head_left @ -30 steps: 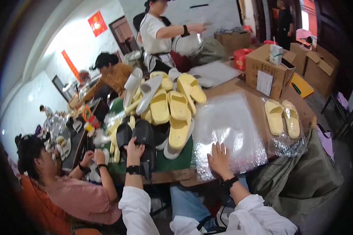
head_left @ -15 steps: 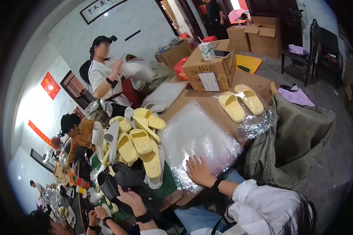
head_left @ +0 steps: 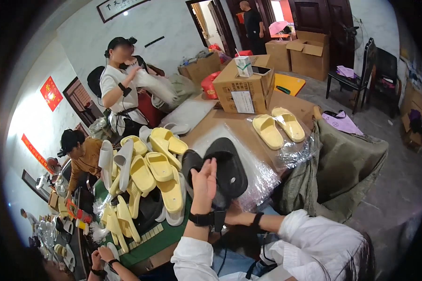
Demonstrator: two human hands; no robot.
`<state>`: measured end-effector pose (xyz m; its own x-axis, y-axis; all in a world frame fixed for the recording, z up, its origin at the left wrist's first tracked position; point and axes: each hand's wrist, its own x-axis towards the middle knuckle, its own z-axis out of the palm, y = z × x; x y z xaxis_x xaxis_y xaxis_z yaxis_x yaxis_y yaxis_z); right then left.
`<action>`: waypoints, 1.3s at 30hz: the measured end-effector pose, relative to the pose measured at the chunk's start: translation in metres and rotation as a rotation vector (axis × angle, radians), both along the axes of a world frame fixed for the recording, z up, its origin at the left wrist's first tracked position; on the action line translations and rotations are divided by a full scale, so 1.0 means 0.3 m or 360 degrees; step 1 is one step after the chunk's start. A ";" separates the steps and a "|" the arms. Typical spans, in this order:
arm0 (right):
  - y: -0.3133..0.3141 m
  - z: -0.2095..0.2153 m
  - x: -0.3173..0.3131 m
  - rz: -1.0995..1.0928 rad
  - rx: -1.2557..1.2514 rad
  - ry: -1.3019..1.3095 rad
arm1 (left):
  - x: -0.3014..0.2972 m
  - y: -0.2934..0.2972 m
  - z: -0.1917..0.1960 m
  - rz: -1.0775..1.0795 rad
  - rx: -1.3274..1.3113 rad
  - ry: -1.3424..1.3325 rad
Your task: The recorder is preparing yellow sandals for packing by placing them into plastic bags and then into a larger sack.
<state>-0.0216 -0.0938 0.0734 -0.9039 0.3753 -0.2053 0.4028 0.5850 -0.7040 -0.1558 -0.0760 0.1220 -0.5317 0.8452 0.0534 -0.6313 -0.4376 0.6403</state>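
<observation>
My left hand [head_left: 204, 183] grips a pair of black slippers [head_left: 230, 165], fingers closed at the left slipper's strap. The pair is over a stack of clear plastic bags [head_left: 260, 181] on the table. My right hand [head_left: 234, 217] is just below the slippers, at the bags' near edge; its fingers are hidden behind my left wrist and the slippers. To the left lies a heap of yellow slippers [head_left: 143, 172] with several grey-white slippers [head_left: 123, 159] among them. A bagged yellow pair [head_left: 268, 132] rests at the right of the table.
A carton [head_left: 245, 89] bearing a drink box and a phone stands at the table's far side. Dark green cloth [head_left: 330, 173] drapes by the right edge. Across the table a person [head_left: 122, 91] handles plastic bags; another person's hands [head_left: 101, 259] are at lower left.
My left hand has carried the black slippers rightward from beside the heap to over the clear bags. My right hand has drawn back from lying flat on the bags. The view has shifted slightly.
</observation>
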 end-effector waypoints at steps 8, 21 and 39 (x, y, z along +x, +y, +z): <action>0.544 0.309 0.335 0.0257 0.0030 0.0320 | 0.155 -0.077 -0.291 -0.0008 -0.1212 0.2520; 1.910 0.521 0.243 -0.1383 0.1215 0.0190 | 0.163 -0.127 -0.378 -0.0118 -0.1428 0.3059; 2.057 0.542 0.110 -0.1076 0.0518 -0.0096 | 0.164 -0.115 -0.314 -0.0188 -0.1480 0.3225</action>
